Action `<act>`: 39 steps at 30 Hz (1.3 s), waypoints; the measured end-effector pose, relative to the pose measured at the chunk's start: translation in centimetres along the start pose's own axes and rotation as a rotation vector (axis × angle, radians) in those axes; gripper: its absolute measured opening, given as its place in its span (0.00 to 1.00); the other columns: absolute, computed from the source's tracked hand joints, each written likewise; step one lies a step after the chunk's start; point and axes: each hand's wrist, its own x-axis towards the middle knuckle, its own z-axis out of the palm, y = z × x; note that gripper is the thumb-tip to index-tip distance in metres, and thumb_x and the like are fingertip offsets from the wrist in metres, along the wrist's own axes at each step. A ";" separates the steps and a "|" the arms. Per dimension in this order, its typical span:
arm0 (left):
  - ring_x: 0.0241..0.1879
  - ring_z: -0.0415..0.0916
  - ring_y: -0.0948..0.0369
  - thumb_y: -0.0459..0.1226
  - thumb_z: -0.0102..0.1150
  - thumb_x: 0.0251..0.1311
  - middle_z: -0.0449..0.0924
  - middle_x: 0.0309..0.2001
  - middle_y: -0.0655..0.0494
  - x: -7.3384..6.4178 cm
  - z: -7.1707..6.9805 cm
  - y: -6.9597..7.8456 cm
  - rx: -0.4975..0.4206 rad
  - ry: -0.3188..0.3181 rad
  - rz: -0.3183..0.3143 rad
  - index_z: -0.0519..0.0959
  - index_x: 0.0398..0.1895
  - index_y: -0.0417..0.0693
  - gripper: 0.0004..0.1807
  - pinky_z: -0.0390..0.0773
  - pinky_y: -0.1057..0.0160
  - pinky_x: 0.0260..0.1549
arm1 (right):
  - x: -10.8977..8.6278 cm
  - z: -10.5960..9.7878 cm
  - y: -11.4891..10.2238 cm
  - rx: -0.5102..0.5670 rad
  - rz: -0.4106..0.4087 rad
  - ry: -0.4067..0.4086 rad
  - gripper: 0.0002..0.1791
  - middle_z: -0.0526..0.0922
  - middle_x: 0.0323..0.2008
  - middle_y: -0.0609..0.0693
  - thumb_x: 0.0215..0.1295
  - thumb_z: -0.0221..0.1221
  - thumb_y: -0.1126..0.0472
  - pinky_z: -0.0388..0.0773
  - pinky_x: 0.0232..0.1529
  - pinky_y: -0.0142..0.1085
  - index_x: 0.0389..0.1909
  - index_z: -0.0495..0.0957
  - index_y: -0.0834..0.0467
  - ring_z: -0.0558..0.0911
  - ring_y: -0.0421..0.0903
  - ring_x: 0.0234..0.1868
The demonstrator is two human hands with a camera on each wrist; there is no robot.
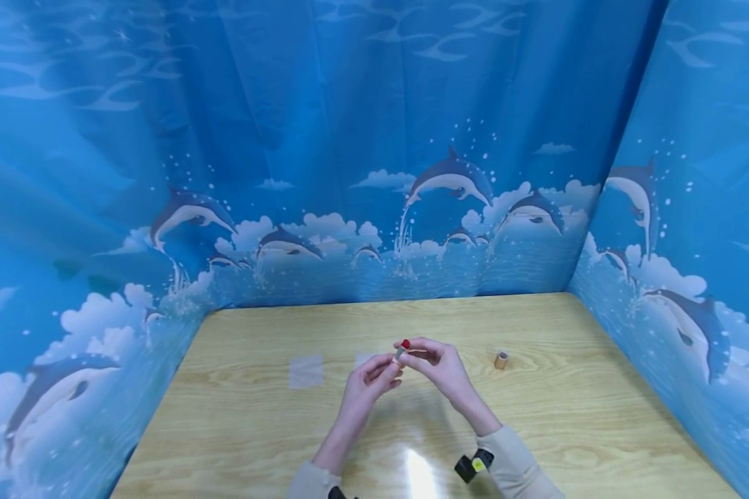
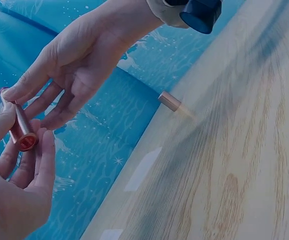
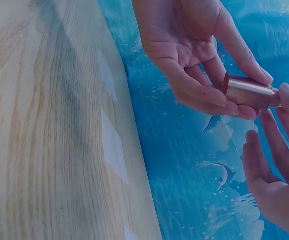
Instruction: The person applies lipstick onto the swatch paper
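A copper-coloured lipstick is held up over the table between both hands. Its red tip points up and away in the head view. My left hand grips the lower part of the tube between thumb and fingers. From the other side, my right hand pinches the narrower upper part near the red tip. In the left wrist view the tube's base end faces the camera. The matching copper cap stands on the table to the right of the hands.
The wood-grain table carries a pale square patch on the left and another pale patch partly behind the hands. Blue dolphin-printed curtains enclose the table at the back and both sides.
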 end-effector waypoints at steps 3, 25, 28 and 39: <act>0.53 0.80 0.52 0.45 0.68 0.64 0.82 0.53 0.46 0.0 -0.1 -0.1 -0.029 0.000 0.009 0.77 0.60 0.38 0.27 0.83 0.59 0.55 | 0.0 0.0 0.1 -0.005 -0.016 -0.001 0.16 0.86 0.52 0.55 0.66 0.67 0.58 0.82 0.55 0.35 0.53 0.84 0.59 0.84 0.47 0.52; 0.51 0.80 0.56 0.43 0.72 0.60 0.80 0.52 0.47 0.4 -0.7 0.3 -0.097 0.177 0.000 0.80 0.56 0.40 0.24 0.82 0.64 0.55 | -1.9 -5.6 3.4 -0.508 -0.060 0.011 0.20 0.82 0.61 0.54 0.76 0.56 0.52 0.80 0.60 0.52 0.63 0.79 0.56 0.80 0.55 0.62; 0.52 0.80 0.56 0.45 0.72 0.60 0.80 0.53 0.47 0.4 -0.7 0.4 -0.083 0.178 -0.001 0.81 0.56 0.41 0.25 0.82 0.64 0.55 | -2.3 -6.3 4.0 -0.635 -0.082 -0.039 0.21 0.80 0.63 0.57 0.75 0.58 0.54 0.77 0.63 0.56 0.65 0.77 0.58 0.78 0.59 0.63; 0.54 0.80 0.57 0.48 0.72 0.59 0.82 0.53 0.47 0.8 -0.8 0.7 -0.072 0.211 -0.025 0.80 0.57 0.43 0.27 0.81 0.62 0.57 | -3.3 -6.7 4.9 -0.944 -0.115 -0.290 0.32 0.65 0.71 0.67 0.75 0.58 0.54 0.62 0.70 0.65 0.70 0.66 0.69 0.64 0.68 0.72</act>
